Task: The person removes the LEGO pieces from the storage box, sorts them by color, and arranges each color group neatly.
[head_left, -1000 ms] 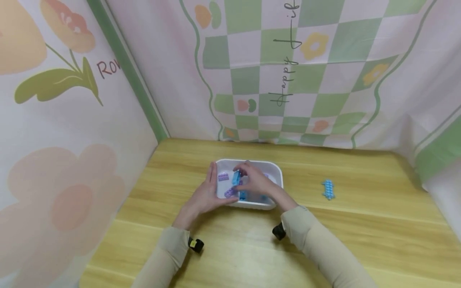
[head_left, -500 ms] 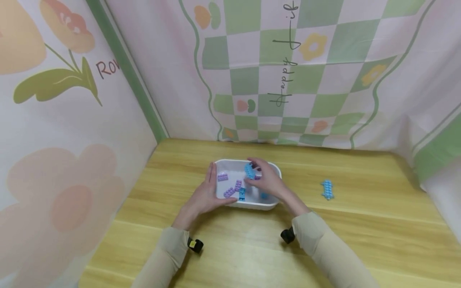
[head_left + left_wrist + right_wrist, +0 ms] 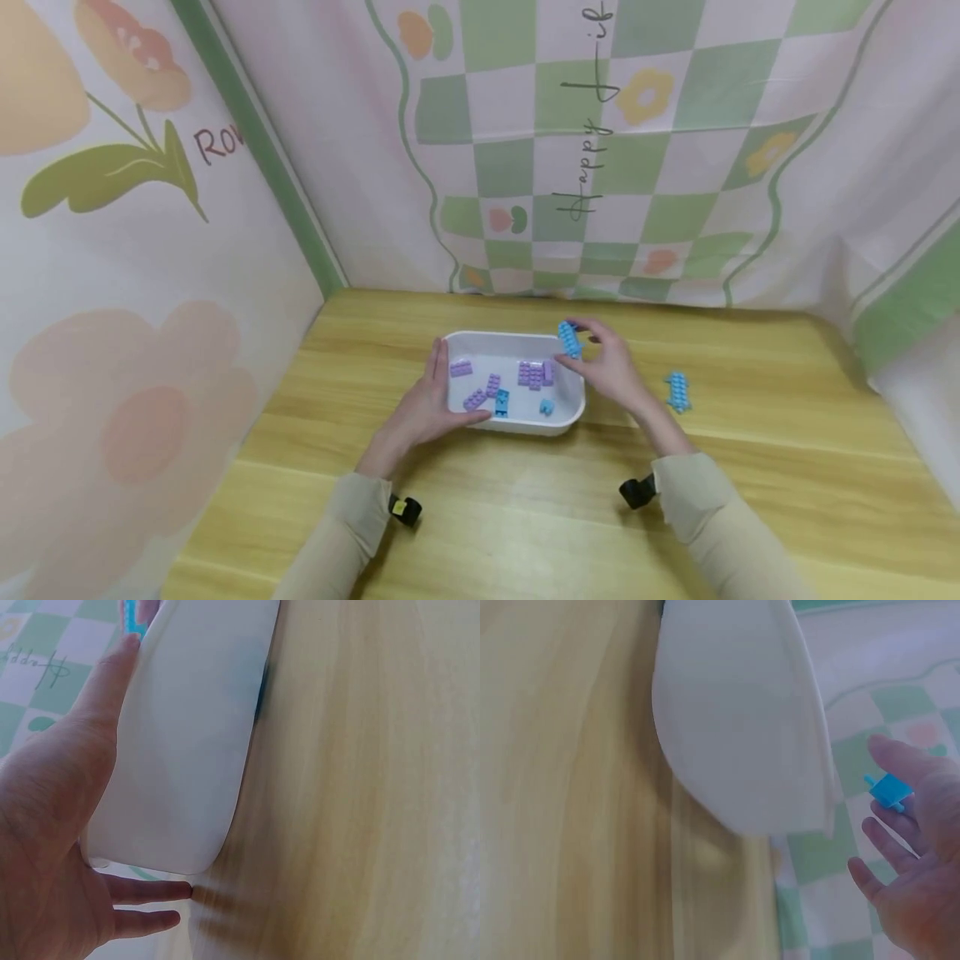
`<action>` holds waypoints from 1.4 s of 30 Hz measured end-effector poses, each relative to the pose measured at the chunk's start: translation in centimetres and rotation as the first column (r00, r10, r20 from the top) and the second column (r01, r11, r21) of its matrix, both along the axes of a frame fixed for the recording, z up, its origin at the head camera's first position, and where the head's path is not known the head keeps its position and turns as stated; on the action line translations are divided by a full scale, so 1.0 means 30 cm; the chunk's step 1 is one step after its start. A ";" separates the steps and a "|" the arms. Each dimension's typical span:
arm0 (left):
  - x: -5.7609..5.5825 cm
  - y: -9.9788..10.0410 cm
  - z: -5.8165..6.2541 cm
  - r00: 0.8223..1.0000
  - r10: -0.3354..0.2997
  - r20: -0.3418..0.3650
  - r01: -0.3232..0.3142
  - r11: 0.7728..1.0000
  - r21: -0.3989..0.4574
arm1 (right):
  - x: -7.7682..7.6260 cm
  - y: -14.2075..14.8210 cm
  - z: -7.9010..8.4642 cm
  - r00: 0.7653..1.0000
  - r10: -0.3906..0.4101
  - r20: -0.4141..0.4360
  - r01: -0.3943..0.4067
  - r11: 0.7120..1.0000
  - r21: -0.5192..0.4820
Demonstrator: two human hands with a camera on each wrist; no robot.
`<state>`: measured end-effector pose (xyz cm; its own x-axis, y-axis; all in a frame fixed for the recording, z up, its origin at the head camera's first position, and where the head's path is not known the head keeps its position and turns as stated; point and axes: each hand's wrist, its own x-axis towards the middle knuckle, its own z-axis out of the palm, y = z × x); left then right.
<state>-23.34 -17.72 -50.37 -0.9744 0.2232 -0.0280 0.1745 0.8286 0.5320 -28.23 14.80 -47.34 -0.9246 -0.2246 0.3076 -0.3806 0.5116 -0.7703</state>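
A white plastic tray [image 3: 480, 342] holds several purple toy bricks [image 3: 534, 375], a darker blue brick [image 3: 502, 403] and a small blue piece [image 3: 547, 407]. My left hand [image 3: 420, 408] rests against the tray's left end, its fingers straight and its thumb laid along the front rim. Over the tray's right end, my right hand [image 3: 613, 371] pinches a light blue studded brick with side pegs [image 3: 569, 339] between thumb and fingers. The right wrist view shows this pegged brick [image 3: 889, 791] raised beside the tray rim.
A second light blue brick with side pegs [image 3: 678, 392] lies on the wooden table [image 3: 780, 433], right of the tray. A printed curtain [image 3: 600, 167] hangs behind the table, and a flowered panel [image 3: 150, 333] stands along the left.
My right hand has lifted the light blue pegged brick out of the tray and moved right with it, uncovering the purple bricks. The left hand stays at the tray.
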 end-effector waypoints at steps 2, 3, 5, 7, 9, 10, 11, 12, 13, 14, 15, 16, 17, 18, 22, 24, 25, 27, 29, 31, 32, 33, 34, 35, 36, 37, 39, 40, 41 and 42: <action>0.003 -0.002 0.002 1.000 0.004 0.000 -0.004 1.000 0.001 | -0.002 0.028 0.002 1.000 -0.014 -0.006 0.014 1.000 -0.007; 0.004 -0.002 0.004 1.000 0.005 0.001 -0.005 1.000 0.003 | -0.003 0.041 0.002 1.000 -0.023 -0.012 0.022 1.000 -0.013; 0.004 -0.005 0.003 1.000 0.008 0.001 -0.008 1.000 0.002 | -0.002 0.070 0.001 0.999 -0.040 -0.019 0.040 0.999 -0.028; 0.005 -0.006 0.004 1.000 0.010 0.000 -0.010 1.000 0.001 | 0.001 0.099 0.001 0.997 -0.065 -0.033 0.064 0.997 -0.044; 0.006 -0.005 0.004 1.000 0.010 -0.002 -0.010 1.000 0.007 | 0.008 0.130 0.000 0.995 -0.092 -0.041 0.089 0.994 -0.059; 0.006 -0.005 0.003 1.000 0.011 -0.002 -0.011 1.000 0.007 | 0.012 0.147 -0.001 0.994 -0.103 -0.042 0.100 0.993 -0.064; 0.007 -0.004 0.003 1.000 0.010 -0.003 -0.010 1.000 0.008 | 0.016 0.165 -0.003 0.992 -0.115 -0.045 0.112 0.992 -0.062; 0.007 -0.003 0.001 1.000 0.010 -0.002 -0.010 1.000 0.007 | 0.021 0.185 -0.007 0.991 -0.126 -0.049 0.123 0.991 -0.061; 0.007 -0.002 -0.001 1.000 0.010 0.000 -0.010 1.000 0.003 | 0.025 0.206 -0.012 0.989 -0.136 -0.052 0.134 0.989 -0.057; 0.008 -0.001 -0.004 1.000 0.009 0.000 -0.009 1.000 0.002 | 0.033 0.230 -0.019 0.987 -0.149 -0.056 0.146 0.988 -0.047; 0.008 0.000 -0.007 1.000 0.008 0.002 -0.008 1.000 -0.002 | 0.041 0.254 -0.026 0.986 -0.157 -0.062 0.155 0.987 -0.040; 0.008 0.000 -0.009 1.000 0.008 0.004 -0.008 1.000 -0.006 | 0.049 0.280 -0.035 0.983 -0.167 -0.069 0.166 0.986 -0.029; 0.009 0.000 -0.010 1.000 0.006 0.005 -0.006 1.000 -0.009 | 0.057 0.308 -0.045 0.981 -0.178 -0.072 0.177 0.984 -0.020; 0.009 0.001 -0.011 1.000 0.006 0.005 -0.006 1.000 -0.007 | 0.067 0.335 -0.054 0.979 -0.191 -0.076 0.190 0.982 -0.017; 0.010 0.002 -0.005 1.000 0.005 0.008 -0.005 1.000 0.003 | 0.105 0.440 -0.089 0.968 -0.248 -0.042 0.249 0.968 0.019; 0.011 0.002 -0.001 1.000 0.005 0.008 -0.005 1.000 0.008 | 0.124 0.485 -0.104 0.962 -0.275 -0.007 0.275 0.961 0.041; 0.009 0.002 0.000 1.000 0.004 0.009 -0.004 1.000 0.007 | 0.133 0.506 -0.113 0.958 -0.285 0.016 0.284 0.957 0.056; 0.008 0.001 0.001 1.000 0.003 0.007 -0.003 1.000 0.004 | 0.152 0.541 -0.131 0.955 -0.293 0.049 0.289 0.955 0.073; 0.008 0.000 0.001 1.000 0.003 0.003 -0.003 1.000 -0.002 | 0.170 0.570 -0.149 0.955 -0.289 0.063 0.283 0.955 0.085; 0.006 -0.001 -0.001 1.000 0.003 0.002 -0.003 1.000 -0.008 | 0.184 0.592 -0.168 0.957 -0.284 0.062 0.276 0.955 0.108; 0.007 -0.001 -0.001 1.000 0.003 0.002 -0.003 1.000 -0.010 | 0.191 0.601 -0.177 0.958 -0.280 0.055 0.272 0.955 0.121; 0.006 -0.001 -0.002 1.000 0.002 0.002 -0.002 1.000 -0.010 | 0.195 0.607 -0.184 0.959 -0.278 0.049 0.269 0.953 0.136; 0.007 -0.001 -0.002 1.000 0.002 0.002 -0.001 1.000 -0.012 | 0.199 0.612 -0.190 0.960 -0.278 0.043 0.269 0.951 0.151; 0.006 0.000 -0.002 1.000 0.001 0.003 -0.001 1.000 -0.011 | 0.202 0.617 -0.196 0.959 -0.280 0.038 0.270 0.948 0.168; 0.006 0.000 -0.002 1.000 0.000 0.003 0.000 1.000 -0.012 | 0.205 0.620 -0.200 0.959 -0.282 0.037 0.271 0.945 0.182; 0.006 0.000 -0.002 1.000 0.000 0.002 0.000 1.000 -0.012 | 0.207 0.622 -0.204 0.959 -0.282 0.037 0.270 0.943 0.192; 0.007 0.002 -0.001 1.000 -0.001 0.002 0.001 1.000 -0.010 | 0.210 0.626 -0.211 0.958 -0.284 0.034 0.271 0.939 0.210; 0.007 0.003 -0.001 1.000 0.000 0.003 0.000 1.000 -0.009 | 0.212 0.628 -0.215 0.957 -0.287 0.031 0.274 0.936 0.219; 0.007 0.004 -0.001 1.000 0.000 0.004 0.000 1.000 -0.009 | 0.215 0.629 -0.220 0.957 -0.288 0.027 0.275 0.934 0.227; 0.008 0.005 -0.001 1.000 0.000 0.005 0.000 1.000 -0.010 | 0.218 0.631 -0.226 0.957 -0.289 0.022 0.276 0.932 0.235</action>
<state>-23.11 -17.57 -50.41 -0.9742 0.2231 -0.0354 0.1719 0.8336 0.5249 -21.70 33.72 -54.12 -0.9742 -0.0095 0.2255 -0.1548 0.7550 -0.6372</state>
